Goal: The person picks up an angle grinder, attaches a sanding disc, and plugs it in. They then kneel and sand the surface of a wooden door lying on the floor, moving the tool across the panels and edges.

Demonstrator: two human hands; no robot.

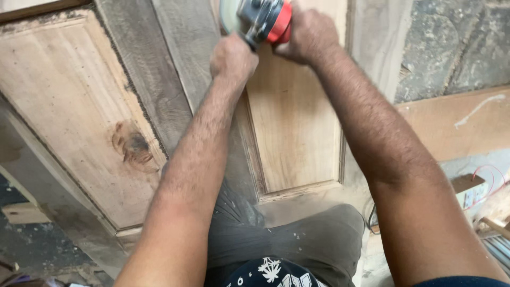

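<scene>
A red and grey angle grinder [265, 20] with a pale disc rests on a wooden panelled door [295, 122] lying flat. My left hand [232, 58] grips the grinder's side handle. My right hand [309, 34] is wrapped around its red body. Both arms stretch forward over the door's right raised panel. The tool's top is cut off by the frame's upper edge.
The door's left panel [69, 106] shows a dark knot [133, 144]. My knees in dusty grey trousers [297, 239] press against the door's near edge. A plywood sheet [457, 125] and a small box with red wire [473, 191] lie at the right. Stone floor shows beyond.
</scene>
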